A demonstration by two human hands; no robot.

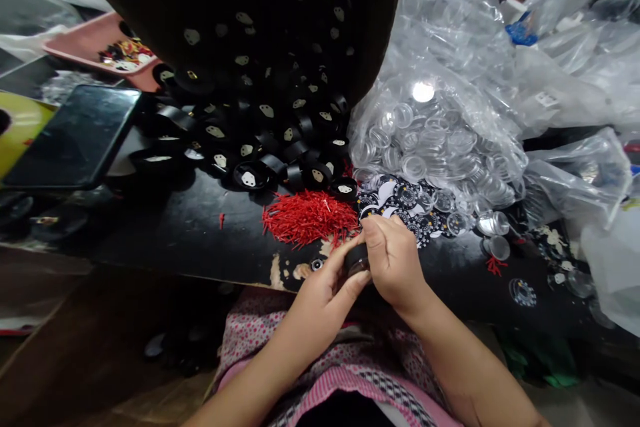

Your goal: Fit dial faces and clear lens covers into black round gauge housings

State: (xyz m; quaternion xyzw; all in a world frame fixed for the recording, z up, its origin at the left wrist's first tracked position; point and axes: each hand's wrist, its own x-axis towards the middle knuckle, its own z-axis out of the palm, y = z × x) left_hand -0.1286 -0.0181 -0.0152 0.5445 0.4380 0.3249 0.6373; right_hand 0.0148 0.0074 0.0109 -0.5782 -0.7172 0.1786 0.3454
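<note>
Close to the front edge of the black table, my left hand (327, 278) grips a round black plastic case (357, 260) between thumb and fingers. My right hand (393, 255) is closed and pressed against the same case from the right; its curled fingers hide what they hold, if anything. Just beyond the hands lies a heap of small red pointers (310, 217). To its right, printed black-and-white dial discs (424, 219) are scattered, partly hidden by my right hand. A small round part (317, 265) sits on the table beside my left hand.
Many black round cases (270, 167) spill from a large dark container (280, 0). Clear round covers (440, 153) fill a plastic bag (450, 47). At left are a phone-like dark slab (75, 137), a yellow roll (23, 123) and a pink tray (85, 47) of small parts.
</note>
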